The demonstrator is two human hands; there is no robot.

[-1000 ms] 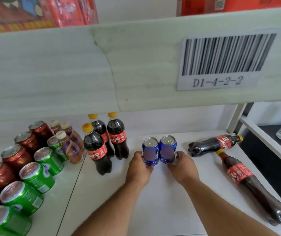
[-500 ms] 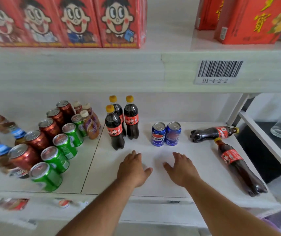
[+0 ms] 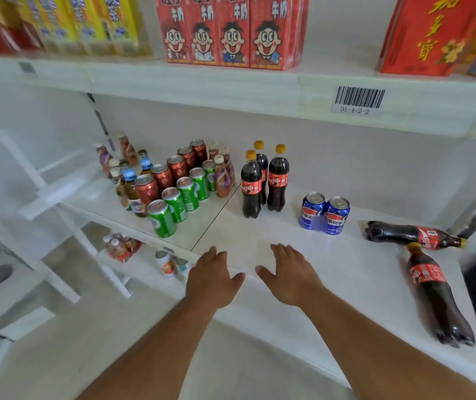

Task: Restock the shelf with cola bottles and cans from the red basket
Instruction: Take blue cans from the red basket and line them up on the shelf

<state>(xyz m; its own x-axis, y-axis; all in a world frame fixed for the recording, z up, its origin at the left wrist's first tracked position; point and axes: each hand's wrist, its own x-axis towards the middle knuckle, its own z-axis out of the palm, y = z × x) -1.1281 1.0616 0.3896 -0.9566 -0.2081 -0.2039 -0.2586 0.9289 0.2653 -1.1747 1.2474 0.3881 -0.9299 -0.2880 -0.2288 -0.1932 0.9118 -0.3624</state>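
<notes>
Two blue cola cans (image 3: 324, 213) stand side by side on the white shelf (image 3: 352, 272). Three upright cola bottles (image 3: 262, 180) with yellow caps stand to their left. Two more cola bottles lie on their sides at the right, one (image 3: 413, 235) across the shelf and one (image 3: 436, 295) pointing toward the front edge. My left hand (image 3: 212, 280) and my right hand (image 3: 290, 274) hover over the shelf's front edge, fingers spread, holding nothing. The red basket is not in view.
Rows of green cans (image 3: 179, 200) and red-brown cans (image 3: 170, 171) with small bottles fill the shelf's left part. Red milk cartons (image 3: 231, 33) and a red box (image 3: 430, 36) stand on the upper shelf. A lower shelf holds small bottles (image 3: 170, 264).
Both hands let go of the two blue cans and drew back to the shelf's front edge. The view pulled away and swung left, showing more of the shelves.
</notes>
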